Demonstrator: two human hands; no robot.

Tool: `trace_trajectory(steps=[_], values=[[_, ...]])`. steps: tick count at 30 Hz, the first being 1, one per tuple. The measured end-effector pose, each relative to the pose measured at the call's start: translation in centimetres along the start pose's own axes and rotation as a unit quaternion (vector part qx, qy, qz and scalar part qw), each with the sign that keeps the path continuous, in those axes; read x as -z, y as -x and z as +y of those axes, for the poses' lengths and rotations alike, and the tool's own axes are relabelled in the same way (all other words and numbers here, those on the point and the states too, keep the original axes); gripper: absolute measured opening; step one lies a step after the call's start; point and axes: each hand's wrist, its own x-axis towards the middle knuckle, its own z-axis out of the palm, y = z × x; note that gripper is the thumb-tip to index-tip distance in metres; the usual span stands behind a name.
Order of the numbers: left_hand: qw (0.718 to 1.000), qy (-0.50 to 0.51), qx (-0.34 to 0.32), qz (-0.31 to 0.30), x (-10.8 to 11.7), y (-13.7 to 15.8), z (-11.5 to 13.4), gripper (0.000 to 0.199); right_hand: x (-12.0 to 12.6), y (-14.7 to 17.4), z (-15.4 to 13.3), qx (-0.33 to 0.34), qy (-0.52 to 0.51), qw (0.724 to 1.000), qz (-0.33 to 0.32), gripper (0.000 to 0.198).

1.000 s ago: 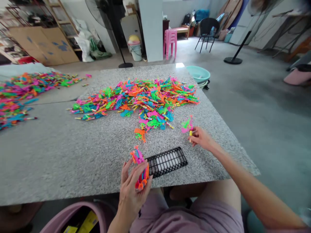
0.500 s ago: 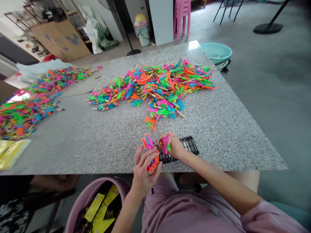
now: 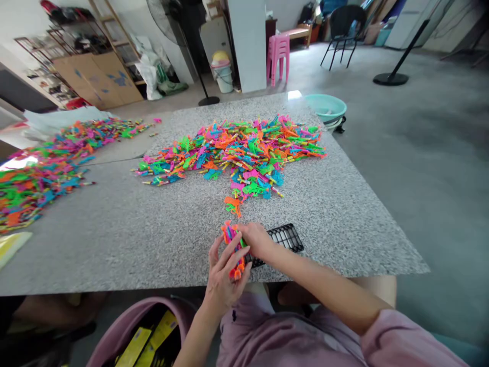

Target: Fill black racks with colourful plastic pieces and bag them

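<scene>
My left hand is wrapped round a bundle of small plastic toy guns in orange, pink and blue, at the front edge of the table. Against the bundle's right side, my right hand is closed, its fingertips pressed to the toys. A bit of green shows there; the fingers hide most of what they grip. Below and beside the hands lies a black plastic grid tray, partly covered by the right wrist. Just beyond the hands are a few loose orange and green toys.
A big heap of bright plastic toys spreads across the speckled stone table. Another heap lies at the left, near a yellow packet. Below the edge stands a pink tub with yellow packets. A person's arm shows at lower left.
My right hand has moved left, bringing its pink and green toys against the bundle in my left hand. The left hand keeps its grip. The camera view has tilted up slightly.
</scene>
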Motion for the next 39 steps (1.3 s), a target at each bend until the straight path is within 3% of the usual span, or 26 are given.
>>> trace_trajectory(steps=[2,4,6,8,11,14,17,20,24,26,28,30,34,39], values=[[1.000,-0.009,0.004,0.008,0.2,0.0,0.0,0.035,0.9,-0.5,1.3,0.023,-0.005,1.000,0.003,0.020],[1.000,-0.013,0.009,0.011,0.2,0.1,0.0,0.033,2.9,-1.3,3.5,0.005,0.013,0.998,0.053,0.029],[1.000,-0.011,0.013,0.004,0.2,0.2,0.2,0.031,5.3,-1.9,6.2,-0.079,0.042,0.985,0.149,0.035],[1.000,-0.008,0.014,0.005,0.0,0.2,0.3,0.030,7.3,-2.3,8.7,-0.149,0.061,0.967,0.197,0.030],[1.000,-0.008,0.019,0.004,-0.1,0.2,0.3,0.029,9.0,-1.8,11.2,-0.167,0.063,0.967,0.184,0.006],[1.000,-0.014,0.020,-0.016,0.1,0.2,0.2,0.033,9.1,0.2,12.0,-0.172,0.058,0.968,0.176,0.014],[0.999,-0.015,0.016,-0.039,0.5,0.0,0.4,0.037,7.8,3.2,11.5,-0.193,-0.005,0.963,0.187,0.021],[0.998,-0.013,0.014,-0.059,0.9,-0.4,0.5,0.037,4.9,6.3,9.7,-0.198,-0.129,0.956,0.175,0.021],[0.997,-0.005,0.015,-0.080,1.3,-0.8,0.5,0.035,-0.9,9.5,6.2,-0.122,-0.335,0.931,0.078,0.016],[0.997,-0.001,0.015,-0.081,1.4,-0.9,0.6,0.036,-3.5,10.2,4.8,-0.101,-0.358,0.922,0.109,0.014],[0.997,0.005,0.014,-0.080,1.3,-0.9,0.5,0.038,-5.2,10.0,3.9,-0.094,-0.341,0.921,0.164,0.012],[0.997,0.009,0.014,-0.079,1.2,-0.8,0.5,0.039,-5.8,9.3,3.3,-0.096,-0.304,0.932,0.172,0.011],[0.997,0.006,0.028,-0.077,0.9,-0.7,0.7,0.041,-4.7,8.0,2.2,-0.139,-0.103,0.979,0.108,0.015],[0.995,0.003,0.077,-0.057,0.4,-0.7,1.5,0.051,-2.6,7.8,0.6,-0.124,0.037,0.991,0.025,0.017]])
